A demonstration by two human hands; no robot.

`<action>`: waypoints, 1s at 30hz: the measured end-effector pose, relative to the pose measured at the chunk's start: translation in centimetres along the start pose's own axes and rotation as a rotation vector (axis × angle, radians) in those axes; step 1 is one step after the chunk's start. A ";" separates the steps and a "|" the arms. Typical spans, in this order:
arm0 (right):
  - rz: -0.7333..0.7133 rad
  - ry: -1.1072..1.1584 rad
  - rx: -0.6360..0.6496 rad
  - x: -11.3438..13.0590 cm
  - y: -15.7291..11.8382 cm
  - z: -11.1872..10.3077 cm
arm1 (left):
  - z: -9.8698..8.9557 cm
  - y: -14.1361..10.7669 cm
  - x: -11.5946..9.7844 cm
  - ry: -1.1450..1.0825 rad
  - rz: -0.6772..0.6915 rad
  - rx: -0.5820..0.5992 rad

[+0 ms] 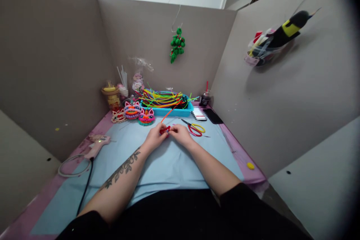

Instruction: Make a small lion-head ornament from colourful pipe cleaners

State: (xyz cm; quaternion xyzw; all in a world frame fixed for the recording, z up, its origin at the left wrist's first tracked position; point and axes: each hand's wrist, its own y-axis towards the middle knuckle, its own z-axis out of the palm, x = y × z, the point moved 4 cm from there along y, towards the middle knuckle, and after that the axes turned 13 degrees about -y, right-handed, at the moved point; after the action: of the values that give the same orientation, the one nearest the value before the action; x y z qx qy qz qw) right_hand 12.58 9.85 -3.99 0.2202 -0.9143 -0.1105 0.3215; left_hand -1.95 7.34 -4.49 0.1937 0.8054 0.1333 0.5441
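My left hand [154, 138] and my right hand [182, 135] meet above the blue sheet, fingers closed in pinches. Between them is a small red fuzzy piece [165, 130], apparently bent pipe cleaner, partly hidden by the fingers. From beside the left fingertips an orange pipe cleaner [168, 115] slants up to the right; whether it joins the red piece I cannot tell. Scissors [196, 128] with red and yellow handles lie just right of my right hand. Several colourful fuzzy animal heads, among them a pink one [146, 116], sit beyond my left hand.
A blue tray [165, 113] of pipe cleaners stands at the back. Left are a pink glue gun [97, 147] with its cord and a yellow cup [111, 96]. A dark drink [205, 98], a phone [213, 116] and a yellow lid [250, 165] are right. Grey panels [135, 41] enclose the table.
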 end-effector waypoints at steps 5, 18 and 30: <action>-0.012 -0.061 -0.010 -0.3 0.1 0.5 | 0.1 0.0 -0.3 -0.007 -0.012 0.007; -0.136 0.004 -0.092 -0.1 0.3 -0.1 | -0.2 0.1 -0.1 -0.043 -0.017 -0.020; -0.120 0.033 -0.128 0.2 0.2 0.0 | -0.5 0.2 -0.2 -0.071 -0.023 -0.072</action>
State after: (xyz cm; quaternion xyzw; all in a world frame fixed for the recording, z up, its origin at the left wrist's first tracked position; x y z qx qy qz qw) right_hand 12.37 9.92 -3.83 0.2552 -0.8852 -0.1841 0.3427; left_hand -2.29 7.48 -4.08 0.1695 0.7826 0.1489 0.5802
